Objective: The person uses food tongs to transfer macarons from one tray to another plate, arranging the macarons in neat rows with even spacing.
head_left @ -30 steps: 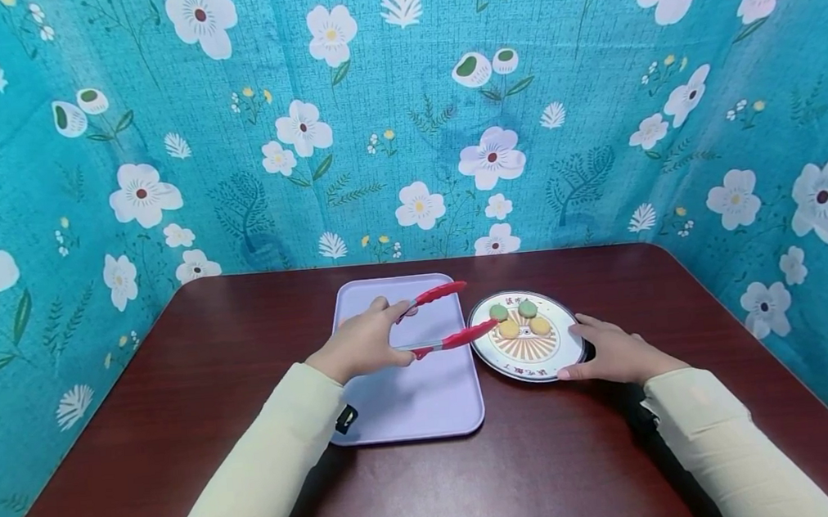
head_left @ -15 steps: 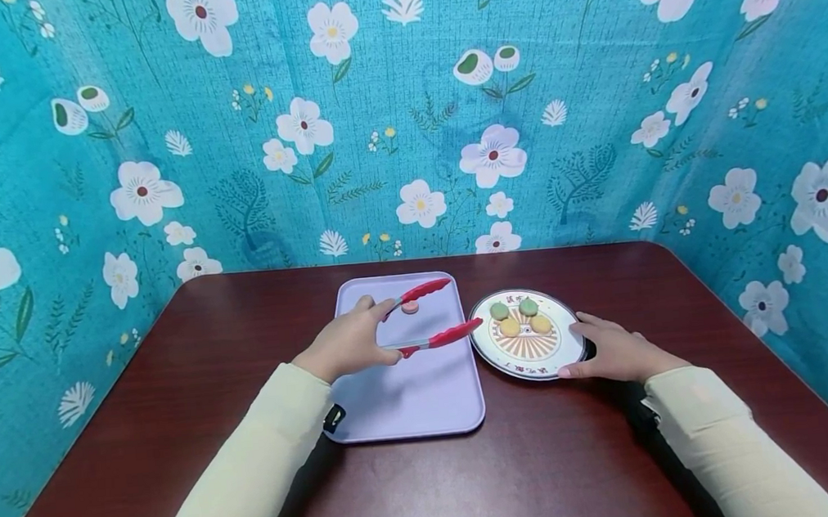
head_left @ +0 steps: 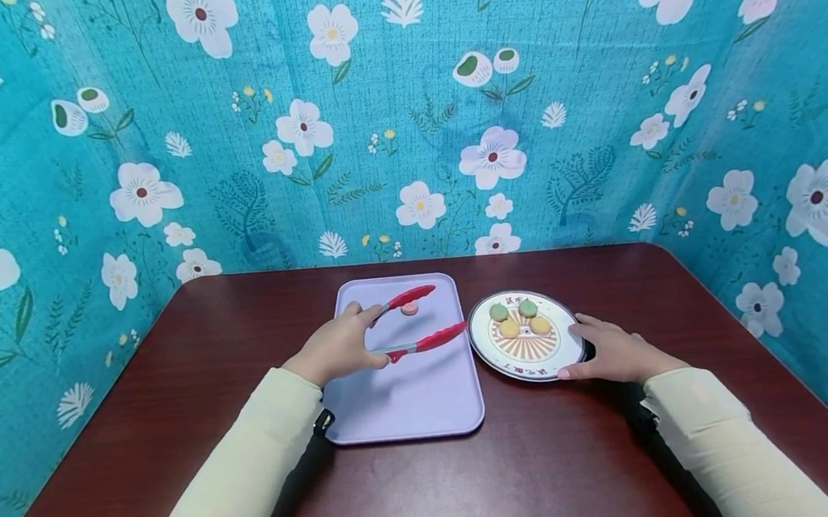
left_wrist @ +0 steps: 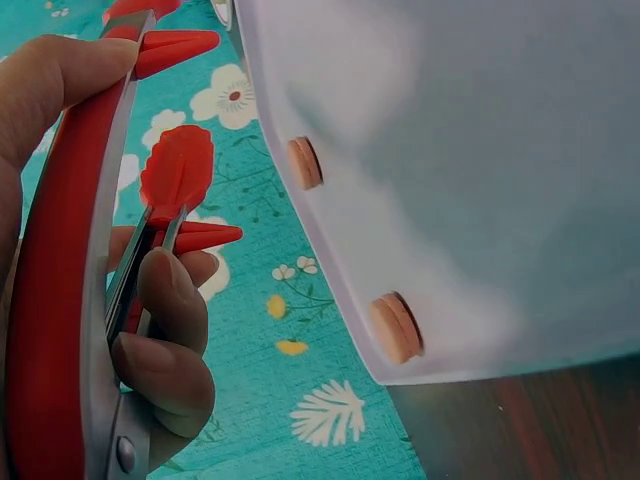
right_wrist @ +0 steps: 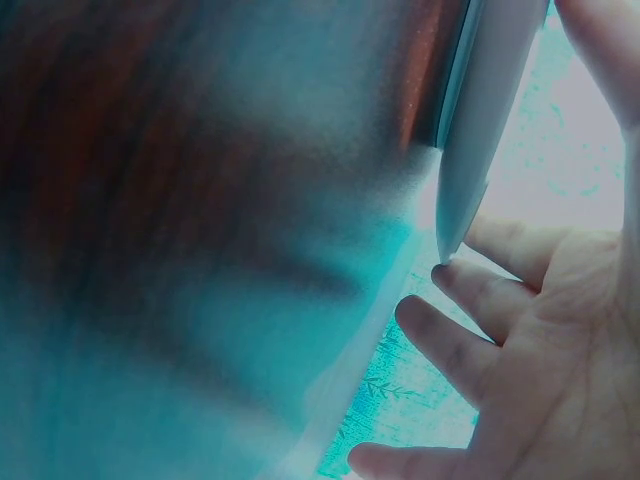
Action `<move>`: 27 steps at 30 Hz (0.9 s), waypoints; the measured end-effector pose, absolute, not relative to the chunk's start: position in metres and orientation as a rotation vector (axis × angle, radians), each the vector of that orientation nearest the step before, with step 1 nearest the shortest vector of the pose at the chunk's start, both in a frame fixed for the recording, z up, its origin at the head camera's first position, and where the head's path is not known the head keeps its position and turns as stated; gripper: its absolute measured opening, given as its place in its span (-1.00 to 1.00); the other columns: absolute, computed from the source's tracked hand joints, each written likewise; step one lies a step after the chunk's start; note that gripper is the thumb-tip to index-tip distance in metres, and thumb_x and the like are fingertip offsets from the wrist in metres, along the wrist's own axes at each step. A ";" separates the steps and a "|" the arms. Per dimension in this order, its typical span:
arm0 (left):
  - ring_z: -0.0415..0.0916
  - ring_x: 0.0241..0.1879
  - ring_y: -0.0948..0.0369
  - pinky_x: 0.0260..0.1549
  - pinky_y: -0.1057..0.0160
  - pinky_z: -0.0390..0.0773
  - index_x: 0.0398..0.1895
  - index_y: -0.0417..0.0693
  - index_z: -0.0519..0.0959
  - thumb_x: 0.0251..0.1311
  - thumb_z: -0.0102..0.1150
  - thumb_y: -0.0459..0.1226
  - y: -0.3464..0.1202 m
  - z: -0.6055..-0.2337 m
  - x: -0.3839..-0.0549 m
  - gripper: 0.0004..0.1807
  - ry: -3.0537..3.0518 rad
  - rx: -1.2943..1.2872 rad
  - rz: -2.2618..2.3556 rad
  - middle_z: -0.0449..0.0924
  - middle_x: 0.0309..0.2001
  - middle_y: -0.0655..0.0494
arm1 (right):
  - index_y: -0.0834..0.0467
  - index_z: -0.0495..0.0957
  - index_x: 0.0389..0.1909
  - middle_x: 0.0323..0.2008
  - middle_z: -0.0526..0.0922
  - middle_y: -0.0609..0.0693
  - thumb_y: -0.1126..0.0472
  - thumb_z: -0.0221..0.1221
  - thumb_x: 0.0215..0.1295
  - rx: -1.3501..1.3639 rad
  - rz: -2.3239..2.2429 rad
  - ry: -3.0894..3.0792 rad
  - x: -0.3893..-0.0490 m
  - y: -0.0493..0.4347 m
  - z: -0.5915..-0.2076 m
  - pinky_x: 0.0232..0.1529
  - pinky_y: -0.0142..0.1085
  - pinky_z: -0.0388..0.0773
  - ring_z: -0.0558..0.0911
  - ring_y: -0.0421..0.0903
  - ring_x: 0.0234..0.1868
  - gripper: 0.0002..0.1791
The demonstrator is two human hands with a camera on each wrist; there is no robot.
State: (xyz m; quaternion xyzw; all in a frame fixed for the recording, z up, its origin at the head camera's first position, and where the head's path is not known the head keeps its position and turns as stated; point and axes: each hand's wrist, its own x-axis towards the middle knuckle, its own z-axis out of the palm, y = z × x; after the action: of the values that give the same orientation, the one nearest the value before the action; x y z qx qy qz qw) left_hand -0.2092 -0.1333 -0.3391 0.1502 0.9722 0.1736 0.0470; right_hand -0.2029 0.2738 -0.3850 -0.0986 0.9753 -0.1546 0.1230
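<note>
Red-tipped metal tongs (head_left: 441, 337) were gripped in the left hand (head_left: 335, 349), their arms spread wide over the tray (head_left: 427, 405) with nothing held between the tips. Two pink macarons (left_wrist: 397, 328) lay apart on the tray, near its edge; whether a tip touched one could not be told. The right hand (head_left: 614, 353) had its fingers extended and spread, touching the rim of the plate (head_left: 492, 348), where two green macarons (head_left: 528, 308) and two yellow macarons (head_left: 540, 325) sat.

The pink macarons looked light and probably brittle, if they were real. A gentle squeeze across the rounded sides seemed safest, as the smooth tray might have let them slide. The tongs seemed stiff and springy, best held midway along the arms; the plate looked hard and breakable, best steadied by its rim.
</note>
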 end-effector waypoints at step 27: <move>0.49 -0.26 0.14 -0.33 0.13 0.67 0.38 -0.10 0.34 -0.18 0.51 -0.10 -0.154 -0.339 -0.213 -0.05 2.977 0.379 0.534 0.44 -0.01 -0.13 | 0.38 0.18 0.38 0.38 0.09 0.44 -0.45 0.29 -0.14 -0.303 -0.442 2.858 -0.204 0.275 -0.388 0.09 0.54 0.00 0.13 0.43 0.34 0.25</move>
State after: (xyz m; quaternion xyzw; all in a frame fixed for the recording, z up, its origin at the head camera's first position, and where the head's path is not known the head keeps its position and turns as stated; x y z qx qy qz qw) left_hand -0.2132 -0.1538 -0.3390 0.1243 0.9756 0.1750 0.0468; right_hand -0.2036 0.2746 -0.3879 -0.1034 0.9762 -0.1510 0.1167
